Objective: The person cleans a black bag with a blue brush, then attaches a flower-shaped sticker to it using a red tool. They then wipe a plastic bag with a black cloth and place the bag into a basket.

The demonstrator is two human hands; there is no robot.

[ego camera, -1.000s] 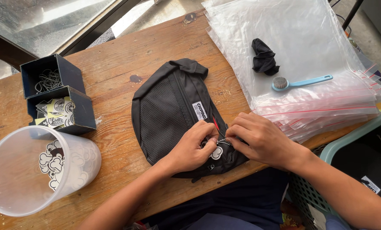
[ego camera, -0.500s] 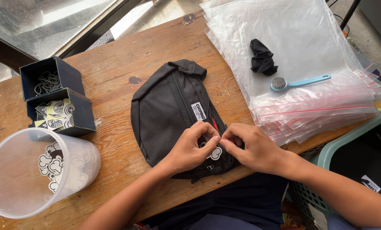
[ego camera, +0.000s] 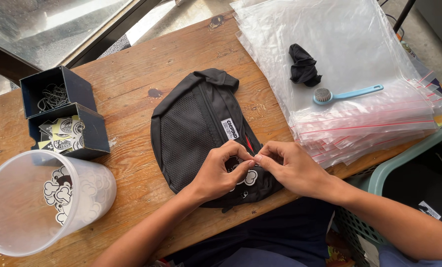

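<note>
We see a black waist bag [ego camera: 196,131] lying flat near the middle of the wooden worktop [ego camera: 132,74], its near right end under both hands; the left hand [ego camera: 220,170] and the right hand [ego camera: 287,165] meet fingertip to fingertip over it, each pinched shut on a small white-and-black charm [ego camera: 250,177] at the bag's zipper. To the far right lies a stack of clear zip bags [ego camera: 359,123] bearing a blue brush [ego camera: 347,94] and a black cloth [ego camera: 304,65]; to the left stand two dark boxes [ego camera: 63,113] and a clear plastic tub [ego camera: 38,202].
</note>
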